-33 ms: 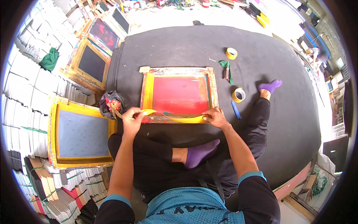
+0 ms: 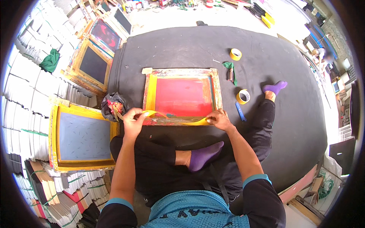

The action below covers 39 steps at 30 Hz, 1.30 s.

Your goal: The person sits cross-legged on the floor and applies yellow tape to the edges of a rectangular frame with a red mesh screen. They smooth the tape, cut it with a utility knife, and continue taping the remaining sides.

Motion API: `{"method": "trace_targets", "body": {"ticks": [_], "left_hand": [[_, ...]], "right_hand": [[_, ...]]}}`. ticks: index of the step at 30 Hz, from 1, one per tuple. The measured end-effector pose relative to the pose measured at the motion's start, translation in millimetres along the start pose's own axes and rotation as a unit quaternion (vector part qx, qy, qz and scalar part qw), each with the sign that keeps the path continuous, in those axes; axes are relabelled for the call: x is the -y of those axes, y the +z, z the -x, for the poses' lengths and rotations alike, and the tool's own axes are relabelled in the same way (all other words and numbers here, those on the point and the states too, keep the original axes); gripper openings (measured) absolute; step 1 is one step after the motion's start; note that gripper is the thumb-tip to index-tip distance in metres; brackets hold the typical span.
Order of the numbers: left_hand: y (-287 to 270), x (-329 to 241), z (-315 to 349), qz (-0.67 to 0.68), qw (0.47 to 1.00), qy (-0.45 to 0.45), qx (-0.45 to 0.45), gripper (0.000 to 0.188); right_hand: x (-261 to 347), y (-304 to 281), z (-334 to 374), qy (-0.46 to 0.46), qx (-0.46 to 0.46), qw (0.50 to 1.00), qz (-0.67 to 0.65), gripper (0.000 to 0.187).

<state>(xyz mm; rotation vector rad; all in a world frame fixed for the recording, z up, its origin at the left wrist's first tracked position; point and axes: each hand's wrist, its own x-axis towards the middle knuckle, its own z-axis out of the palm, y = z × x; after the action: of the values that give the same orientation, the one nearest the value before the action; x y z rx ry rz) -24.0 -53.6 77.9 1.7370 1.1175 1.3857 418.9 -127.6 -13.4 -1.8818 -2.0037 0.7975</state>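
A wooden screen-printing frame [image 2: 182, 72] with red mesh lies flat in front of me. Yellow tape lines the inside of its left side. Over the near side stretches a loose strip of yellow tape [image 2: 197, 122], twisted so that its middle shows only thinly. My left hand [image 2: 133, 121] pinches one end of the strip by the frame's near left corner. At the near right corner the other end is pinched in my right hand [image 2: 219, 119], whose fingers rest close to the wood.
Right of the frame lie two yellow tape rolls [image 2: 242, 97], a green cloth [image 2: 229, 65] and a blue cutter-like tool [image 2: 240, 111]. A black plastic bag [image 2: 125, 102] sits by my left hand. More screen frames [image 2: 55, 140] lean at left beside paper stacks [image 2: 30, 110]. My legs flank the work.
The tape strip has twisted further between my hands, its middle now turned edge-on. My left hand has shifted very slightly left; the frame has stayed put.
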Motion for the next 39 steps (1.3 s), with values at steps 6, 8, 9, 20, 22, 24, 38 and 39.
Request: {"method": "trace_targets", "body": {"ticks": [6,8,9,20,22,24,38,39], "left_hand": [[-7.9,-53.6,-39.8,-0.067,0.992,-0.005,0.108,0.015],[-10.9,-77.9,-52.5,-0.142,0.977,-0.017,0.158,0.014],[-5.3,-92.3,-66.6,-0.168,0.971,-0.007,0.169,0.015],[11.1,-148.7,-108.8,-0.091,0.977,-0.033,0.189,0.010],[3.0,-150.1,-111.7,-0.050,0.983,-0.037,0.171,0.009],[-5.1,-148.1,-113.5,-0.082,0.980,-0.056,0.174,0.008],[-6.9,-116.7,-107.0,-0.050,0.990,-0.030,0.130,0.007],[-8.8,-114.4,-107.8,-0.037,0.992,-0.026,0.118,0.008]], "right_hand": [[39.1,0.0,-4.2,0.008,0.003,0.978,-0.209,0.051],[88.5,-7.4,-10.2,-0.050,0.010,0.965,-0.258,0.059],[112.6,-15.5,-21.5,-0.100,-0.007,0.960,-0.262,0.060],[183.8,-4.8,-49.9,-0.112,0.004,0.923,-0.368,0.021],[176.1,-8.4,-39.0,-0.088,0.015,0.917,-0.388,0.015],[161.8,-8.0,-32.1,-0.083,0.017,0.903,-0.422,0.012],[97.5,-64.3,-8.2,0.062,0.007,0.968,-0.243,0.020],[93.8,-65.5,-6.2,0.075,0.008,0.973,-0.220,0.021]]}}
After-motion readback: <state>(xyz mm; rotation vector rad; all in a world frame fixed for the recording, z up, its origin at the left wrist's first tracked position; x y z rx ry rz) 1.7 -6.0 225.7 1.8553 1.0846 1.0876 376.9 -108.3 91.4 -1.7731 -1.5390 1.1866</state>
